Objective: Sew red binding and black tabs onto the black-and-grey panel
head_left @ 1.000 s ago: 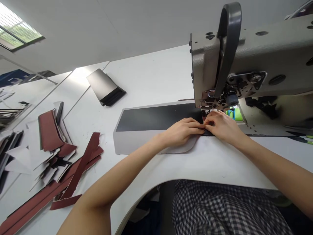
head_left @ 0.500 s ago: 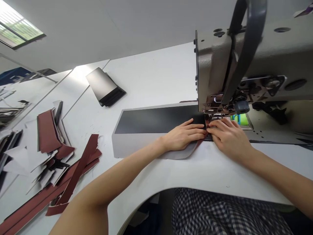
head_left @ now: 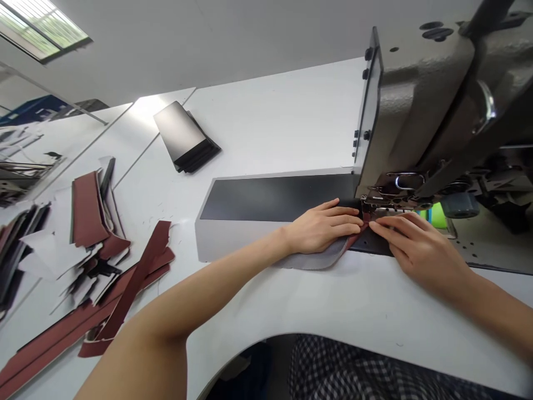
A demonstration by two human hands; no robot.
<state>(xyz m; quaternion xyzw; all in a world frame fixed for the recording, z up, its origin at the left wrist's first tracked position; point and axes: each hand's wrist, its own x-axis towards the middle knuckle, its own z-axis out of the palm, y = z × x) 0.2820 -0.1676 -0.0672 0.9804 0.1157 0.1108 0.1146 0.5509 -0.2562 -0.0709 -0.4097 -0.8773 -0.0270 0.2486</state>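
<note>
Grey panel (head_left: pixel 239 239) lies flat under both hands' reach at the sewing machine

The panel rests on the white bench (head_left: pixel 270 303), its right end up against the needle area of the sewing machine (head_left: pixel 410 105). A black rectangle (head_left: pixel 270 198) covers much of its upper part, and a dark red strip (head_left: pixel 353 241) shows along its rounded right edge.

The left hand (head_left: pixel 318 229) lies palm down on the panel, its fingers loosely spread and grasping nothing, the tips near the red strip. The right hand (head_left: pixel 422 250) is just beside that edge, below the machine head, with fingers bent; whether they pinch the strip cannot be told. A bright green item (head_left: pixel 438 215) shows behind that hand.

Beyond the panel's left end sits a small stack of black pieces (head_left: pixel 185 139). Farther left are dark red offcuts (head_left: pixel 88 208), with white scraps (head_left: pixel 52 255) beside them. A checked garment (head_left: pixel 333 366) shows below the bench edge.
</note>
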